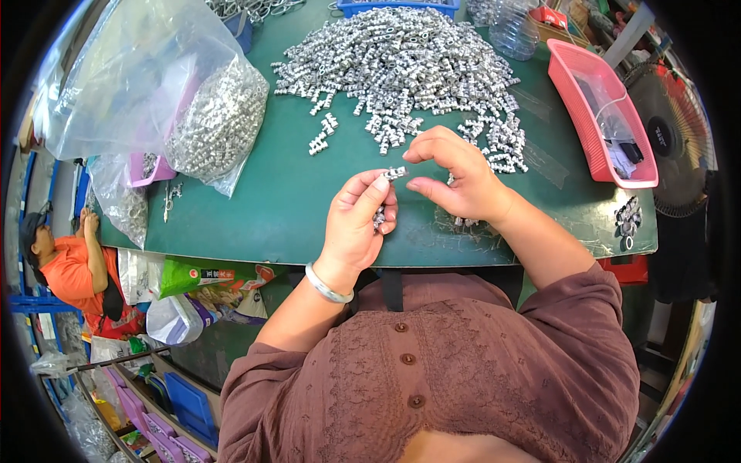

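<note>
My left hand [360, 212] pinches a small silver metal part [396, 173] between thumb and forefinger, over the near part of the green table [301, 201]. More silver pieces [379, 219] show inside its curled fingers. Just to the right, my right hand [457, 174] is raised with thumb and forefinger curved and apart, close to the part's end but not on it. Its other fingers are partly hidden. Beyond both hands spreads a large heap of the same small silver metal parts [394, 62], with a few strays [323, 133] at its near left.
A clear plastic bag [220, 123] full of small parts leans on a purple basket [160, 171] at left. At right are a pink basket [602, 116], dark rings [628, 217] and a fan [670, 139]. A person in orange [73, 270] is at far left.
</note>
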The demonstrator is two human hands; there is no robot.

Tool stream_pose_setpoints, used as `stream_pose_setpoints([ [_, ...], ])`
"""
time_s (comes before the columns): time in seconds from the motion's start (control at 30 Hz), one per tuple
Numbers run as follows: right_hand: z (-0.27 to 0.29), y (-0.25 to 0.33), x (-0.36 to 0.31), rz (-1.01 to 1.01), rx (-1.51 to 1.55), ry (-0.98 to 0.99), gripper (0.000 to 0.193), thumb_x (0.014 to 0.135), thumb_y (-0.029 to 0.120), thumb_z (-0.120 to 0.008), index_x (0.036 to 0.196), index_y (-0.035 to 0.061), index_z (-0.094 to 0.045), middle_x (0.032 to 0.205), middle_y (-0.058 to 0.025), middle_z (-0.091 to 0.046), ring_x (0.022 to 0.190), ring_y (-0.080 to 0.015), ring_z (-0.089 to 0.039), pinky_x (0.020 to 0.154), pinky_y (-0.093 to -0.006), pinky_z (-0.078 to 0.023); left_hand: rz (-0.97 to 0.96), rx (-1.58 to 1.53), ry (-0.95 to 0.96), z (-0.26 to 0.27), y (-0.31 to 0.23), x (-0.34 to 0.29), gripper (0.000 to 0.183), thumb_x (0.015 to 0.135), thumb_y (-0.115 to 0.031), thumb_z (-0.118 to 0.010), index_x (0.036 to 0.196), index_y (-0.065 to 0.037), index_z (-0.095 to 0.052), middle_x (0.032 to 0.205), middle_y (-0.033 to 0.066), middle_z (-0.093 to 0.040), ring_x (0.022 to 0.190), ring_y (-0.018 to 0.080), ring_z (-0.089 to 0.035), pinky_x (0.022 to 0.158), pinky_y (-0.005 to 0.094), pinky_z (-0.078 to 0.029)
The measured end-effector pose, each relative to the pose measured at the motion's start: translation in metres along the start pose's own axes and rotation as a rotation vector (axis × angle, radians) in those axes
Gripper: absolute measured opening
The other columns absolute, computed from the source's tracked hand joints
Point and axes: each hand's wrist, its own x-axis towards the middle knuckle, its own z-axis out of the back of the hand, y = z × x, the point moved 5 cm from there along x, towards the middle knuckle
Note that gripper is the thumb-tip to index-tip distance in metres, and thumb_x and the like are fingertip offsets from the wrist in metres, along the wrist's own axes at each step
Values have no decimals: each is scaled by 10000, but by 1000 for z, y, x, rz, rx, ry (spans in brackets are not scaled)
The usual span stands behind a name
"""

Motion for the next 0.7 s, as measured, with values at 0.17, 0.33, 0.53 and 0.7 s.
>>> stream_pose_setpoints([
  [0.17, 5, -5, 0, -11, -94, 31, 229, 652, 17, -657, 861, 36, -565, 854, -89, -557, 820, -264, -534, 708, -342, -441, 152, -275, 206, -4, 3, 1, 128, 882, -182, -510, 957, -86, -549, 750, 10, -477, 591, 90, -410, 440, 181, -322],
  [0.33, 22, -28, -3, -112, -429, 116, 140, 687, 19, -583, 826, 35, -581, 781, -104, -545, 784, -292, -529, 684, -374, -434, 194, -384, 312, -8, 3, 1, 136, 888, -189, -495, 939, -78, -555, 761, 14, -463, 594, 92, -388, 429, 173, -321],
  [0.53, 33, -49, -13, -291, -624, 302, 115, 713, 49, -548, 786, 52, -637, 752, -105, -534, 809, -293, -516, 725, -391, -415, 159, -420, 308, -4, -1, 1, 197, 859, -234, -503, 939, -63, -558, 808, 57, -490, 642, 143, -438, 440, 199, -362],
  [0.7, 21, -45, -16, -316, -653, 366, 151, 734, 200, -631, 794, 62, -642, 794, -84, -540, 831, -267, -516, 742, -381, -409, 172, -407, 155, -5, -1, 1, 191, 857, -240, -504, 927, -69, -550, 830, 69, -524, 684, 174, -481, 466, 222, -391],
])
